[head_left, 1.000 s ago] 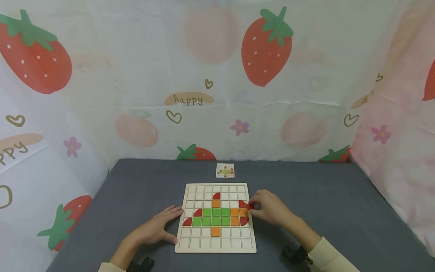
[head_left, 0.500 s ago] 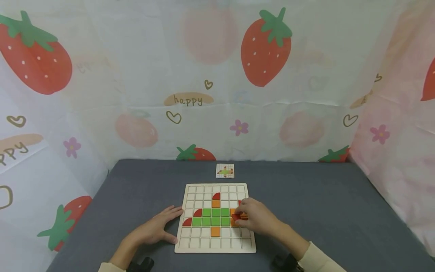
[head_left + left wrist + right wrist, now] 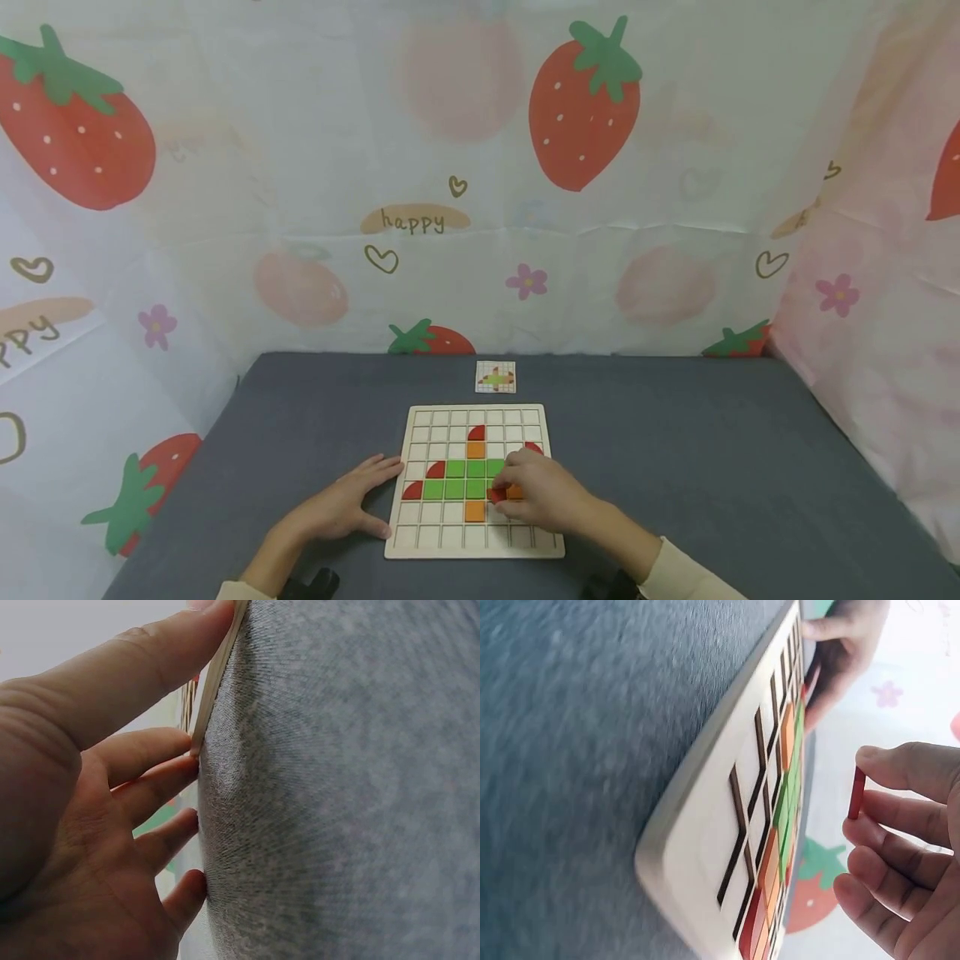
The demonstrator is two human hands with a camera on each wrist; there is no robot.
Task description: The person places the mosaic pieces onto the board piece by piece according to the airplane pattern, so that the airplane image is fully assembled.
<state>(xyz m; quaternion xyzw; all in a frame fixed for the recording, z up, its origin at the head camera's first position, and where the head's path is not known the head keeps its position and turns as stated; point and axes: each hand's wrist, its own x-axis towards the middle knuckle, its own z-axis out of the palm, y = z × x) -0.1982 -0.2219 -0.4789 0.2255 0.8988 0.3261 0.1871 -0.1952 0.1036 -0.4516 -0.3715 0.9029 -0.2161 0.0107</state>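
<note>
A pale wooden grid board (image 3: 431,536) lies on the table, bearing green square tiles (image 3: 454,489), orange squares (image 3: 475,511) and red rounded-corner tiles (image 3: 412,490). My left hand (image 3: 341,500) rests at the board's left side, its thumb and fingertips touching the edge, as the left wrist view also shows. Over the right half of the grid, my right hand (image 3: 547,492) pinches one red tile (image 3: 857,793) between thumb and fingers. In the right wrist view that tile is edge-on, held apart from the board. The hand hides several right-hand tiles in the head view.
A small card (image 3: 496,377) with a printed grid pattern lies behind the board. Dark grey cloth (image 3: 675,433) covers the table. A strawberry-print curtain (image 3: 442,283) hangs along the back and sides.
From the board's right edge, my right hand has moved left and slightly nearer over the grid, carrying the red tile. My left hand has stayed in place.
</note>
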